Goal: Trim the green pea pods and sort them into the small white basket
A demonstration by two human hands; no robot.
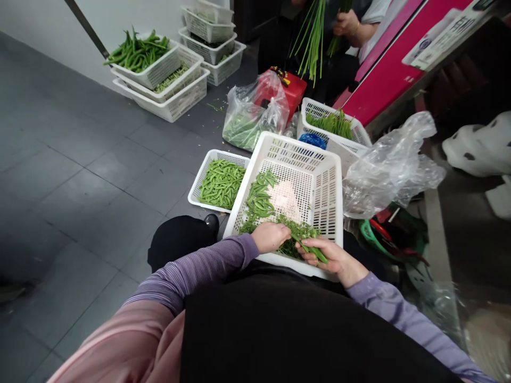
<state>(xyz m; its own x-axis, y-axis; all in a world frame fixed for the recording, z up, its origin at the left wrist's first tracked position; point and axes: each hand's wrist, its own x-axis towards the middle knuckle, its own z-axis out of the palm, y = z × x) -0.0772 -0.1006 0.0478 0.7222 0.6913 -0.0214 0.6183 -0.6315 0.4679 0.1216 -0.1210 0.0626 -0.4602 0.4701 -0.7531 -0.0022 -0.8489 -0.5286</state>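
Note:
A large white basket (337, 202) rests at my lap, tilted. Inside it, green pea pods (260, 196) lie at the left, with a pale pink patch beside them and leafy green scraps (249, 226) nearer to me. Over its near end, my left hand (272, 237) is closed in a pinch; what its fingertips hold is too small to make out. Just to the right, my right hand (329, 258) is wrapped round several green pods (317, 251), which lie across its fingers. The fingertips of both hands are close together.
A shallow basket of pods (221, 183) stands on the floor at left. Beyond are a plastic bag of greens (243, 130), a red stool (295, 93) and stacked baskets (187, 98). A person's hand (346, 24) holds long green stems (313, 42). Clear plastic (389, 165) is at right.

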